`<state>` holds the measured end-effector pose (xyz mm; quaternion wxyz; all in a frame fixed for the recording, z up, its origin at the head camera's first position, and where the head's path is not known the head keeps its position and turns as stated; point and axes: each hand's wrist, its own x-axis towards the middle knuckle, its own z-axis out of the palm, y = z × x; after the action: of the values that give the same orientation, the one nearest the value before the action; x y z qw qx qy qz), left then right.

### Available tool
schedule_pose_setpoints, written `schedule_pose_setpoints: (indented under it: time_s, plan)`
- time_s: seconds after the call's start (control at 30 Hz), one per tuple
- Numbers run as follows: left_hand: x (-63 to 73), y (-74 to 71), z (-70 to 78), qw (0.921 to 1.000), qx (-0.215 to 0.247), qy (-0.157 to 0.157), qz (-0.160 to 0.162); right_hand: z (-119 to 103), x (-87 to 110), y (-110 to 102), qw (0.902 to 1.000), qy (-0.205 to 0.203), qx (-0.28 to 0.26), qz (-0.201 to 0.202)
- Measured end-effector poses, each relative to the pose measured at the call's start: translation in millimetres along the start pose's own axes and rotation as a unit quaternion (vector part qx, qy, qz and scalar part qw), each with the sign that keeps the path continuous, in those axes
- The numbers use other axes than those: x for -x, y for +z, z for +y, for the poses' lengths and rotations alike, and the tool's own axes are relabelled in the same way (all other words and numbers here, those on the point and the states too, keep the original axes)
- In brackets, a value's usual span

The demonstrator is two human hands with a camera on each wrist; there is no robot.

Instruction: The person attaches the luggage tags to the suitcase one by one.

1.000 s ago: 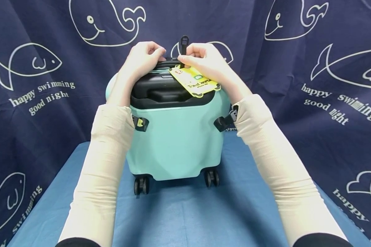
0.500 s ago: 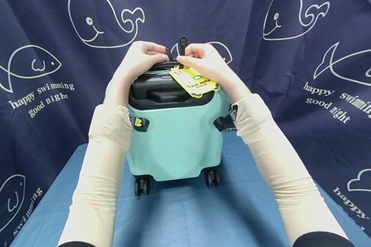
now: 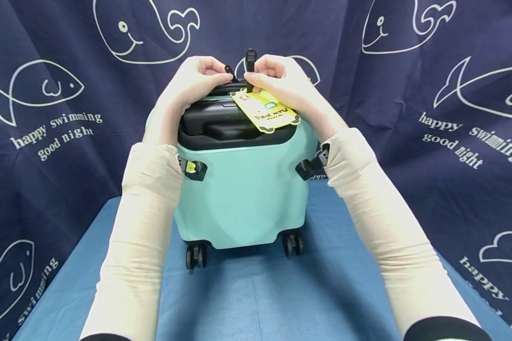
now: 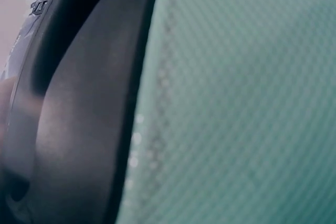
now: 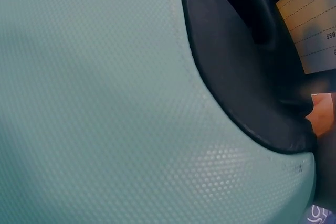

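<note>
A mint-green suitcase (image 3: 243, 199) stands upright on its black wheels in the head view, its black side handle (image 3: 222, 116) on top. A yellow luggage tag (image 3: 266, 111) printed "Travel World" lies slantwise over the handle's right part. My right hand (image 3: 286, 85) pinches the tag's black strap (image 3: 251, 64) below its slotted upper end. Between thumb and fingers, my left hand (image 3: 196, 80) pinches the strap's other end, which has small holes. The two ends stand a little apart. Ruled lines show on the tag's underside (image 5: 315, 24) in the right wrist view.
Blue cloth (image 3: 256, 303) covers the table under the suitcase. A dark blue curtain (image 3: 273, 28) with white whale and fish drawings hangs close behind and at both sides. Black wrist-camera mounts (image 3: 194, 169) sit near the suitcase front.
The strap's holed end has come up into view at my left fingertips and now leans toward that hand. My right hand keeps its pinch on the slotted end, shifting slightly.
</note>
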<state>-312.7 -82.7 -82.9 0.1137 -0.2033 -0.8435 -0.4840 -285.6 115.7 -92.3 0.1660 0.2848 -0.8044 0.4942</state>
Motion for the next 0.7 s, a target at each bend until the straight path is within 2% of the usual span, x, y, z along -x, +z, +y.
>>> schedule_pose_setpoints:
  time_s: [0.2,0.47,0.7]
  plan:
    - [0.4,0.4,-0.3,0.9998,0.017,0.011,-0.003,-1.0,1.3,-0.5,0.9998,0.011,0.019,0.004]
    - [0.0,-0.5,-0.6,0.9998,0.012,0.013,-0.003,-0.8,1.2,-1.4,0.9983,0.013,0.056,0.013]
    - [0.9,-0.8,-2.2,0.9992,0.025,0.032,0.000,-0.2,0.8,0.0,0.9998,-0.006,0.018,0.009]
